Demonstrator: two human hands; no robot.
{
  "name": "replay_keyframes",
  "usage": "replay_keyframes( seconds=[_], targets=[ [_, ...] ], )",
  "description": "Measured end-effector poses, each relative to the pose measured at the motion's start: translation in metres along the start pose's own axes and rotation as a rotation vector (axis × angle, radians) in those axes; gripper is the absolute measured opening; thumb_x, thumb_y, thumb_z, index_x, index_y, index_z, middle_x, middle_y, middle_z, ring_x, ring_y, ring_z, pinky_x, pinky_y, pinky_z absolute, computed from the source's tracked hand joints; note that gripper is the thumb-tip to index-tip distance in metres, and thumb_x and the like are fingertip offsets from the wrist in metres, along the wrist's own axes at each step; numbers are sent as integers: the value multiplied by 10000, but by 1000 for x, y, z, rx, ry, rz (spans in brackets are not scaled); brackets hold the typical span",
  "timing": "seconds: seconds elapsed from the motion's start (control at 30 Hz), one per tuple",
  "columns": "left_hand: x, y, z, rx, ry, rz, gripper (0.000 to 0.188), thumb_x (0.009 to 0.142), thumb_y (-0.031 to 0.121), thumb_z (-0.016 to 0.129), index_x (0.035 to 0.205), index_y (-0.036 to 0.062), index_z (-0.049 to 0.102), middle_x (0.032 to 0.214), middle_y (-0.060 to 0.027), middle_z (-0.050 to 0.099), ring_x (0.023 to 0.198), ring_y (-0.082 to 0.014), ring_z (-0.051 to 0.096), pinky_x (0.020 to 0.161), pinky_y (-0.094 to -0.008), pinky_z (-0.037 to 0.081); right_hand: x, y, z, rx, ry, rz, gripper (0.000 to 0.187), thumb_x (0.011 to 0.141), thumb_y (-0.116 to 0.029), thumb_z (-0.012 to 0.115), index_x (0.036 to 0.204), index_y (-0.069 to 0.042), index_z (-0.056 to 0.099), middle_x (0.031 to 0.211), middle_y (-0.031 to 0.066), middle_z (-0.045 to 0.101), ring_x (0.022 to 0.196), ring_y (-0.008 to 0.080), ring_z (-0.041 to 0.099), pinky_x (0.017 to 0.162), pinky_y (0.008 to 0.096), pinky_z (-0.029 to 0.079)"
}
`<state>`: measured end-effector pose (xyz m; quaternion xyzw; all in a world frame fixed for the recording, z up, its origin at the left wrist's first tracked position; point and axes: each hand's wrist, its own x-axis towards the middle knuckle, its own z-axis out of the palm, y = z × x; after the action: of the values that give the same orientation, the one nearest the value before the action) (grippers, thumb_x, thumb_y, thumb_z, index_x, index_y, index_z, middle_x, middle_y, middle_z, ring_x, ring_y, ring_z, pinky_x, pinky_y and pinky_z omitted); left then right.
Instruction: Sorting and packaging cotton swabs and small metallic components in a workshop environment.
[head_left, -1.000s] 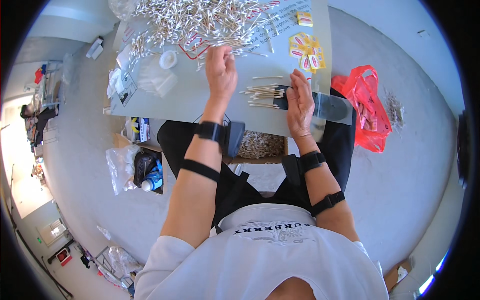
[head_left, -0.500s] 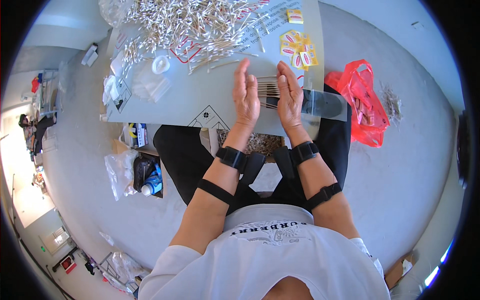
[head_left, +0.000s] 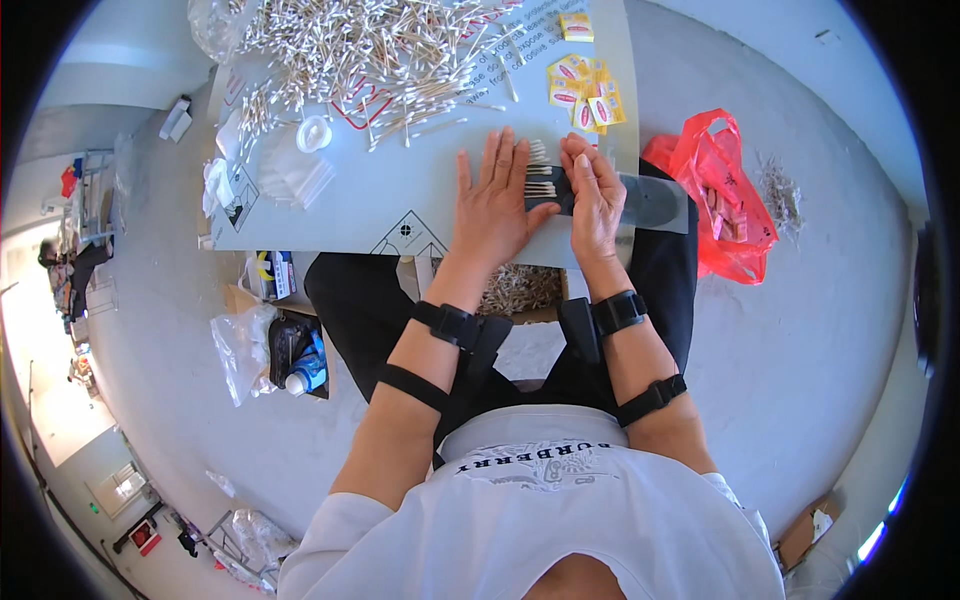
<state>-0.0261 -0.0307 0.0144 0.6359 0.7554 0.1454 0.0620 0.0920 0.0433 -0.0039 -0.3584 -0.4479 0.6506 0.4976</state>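
Note:
My left hand (head_left: 492,202) lies palm down on the table sheet, fingers stretched out and slightly apart, its thumb pointing right. A small row of cotton swabs (head_left: 541,188) pokes out from beside it, white tips toward my right hand. My right hand (head_left: 595,203) stands on its edge just right of those tips, fingers bent and thumb against them; whatever they hold, if anything, is hidden. A dark see-through plastic strip (head_left: 655,204) runs beneath the right hand and past the table's right edge. Farther off lies a large heap of loose cotton swabs (head_left: 360,55).
Yellow printed packets (head_left: 588,98) lie at the right, a white round lid (head_left: 313,133) and clear plastic bags (head_left: 298,178) at the left. A red plastic bag (head_left: 735,235) sits right of the table. Below its edge is a box of swabs (head_left: 520,288).
My left hand has turned from upright to palm down, flat over the swabs. My right hand's fingers have bent. The swabs between the hands now show their tips in a row.

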Motion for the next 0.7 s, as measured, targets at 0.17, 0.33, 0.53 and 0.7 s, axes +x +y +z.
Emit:
replay_keyframes(
  seconds=[0.17,0.33,0.53,0.7],
  targets=[
    [6,-11,3,-147,105,-4,732,926,419,570,1460,-11,312,1541,-209,267,1448,-336,226,1173,-486,159,1,-1,1,51,31,-12,352,1025,-211,479,1259,36,569,1299,130,570,1210,196,537,1066,326,415],
    [22,-11,8,-975,438,-234,517,1037,277,414,1443,-31,330,1494,-209,338,1395,-298,326,1141,-375,256,29,2,12,-174,-90,-132,352,1022,-210,487,1273,24,562,1279,126,586,1194,188,535,1033,307,409],
    [35,-7,21,-1190,542,-229,494,1028,263,452,1412,-41,391,1418,-188,455,1311,-249,435,1104,-354,318,32,7,20,-333,-179,-102,330,1013,-190,499,1246,35,566,1244,140,610,1165,208,556,1007,308,410],
    [27,-19,19,-1363,538,-235,324,933,117,575,1233,-3,544,1303,-135,542,1210,-228,497,1026,-339,390,13,11,9,-265,-63,-137,342,1035,-182,453,1262,47,567,1309,124,560,1200,177,529,1054,293,418]
  ],
)
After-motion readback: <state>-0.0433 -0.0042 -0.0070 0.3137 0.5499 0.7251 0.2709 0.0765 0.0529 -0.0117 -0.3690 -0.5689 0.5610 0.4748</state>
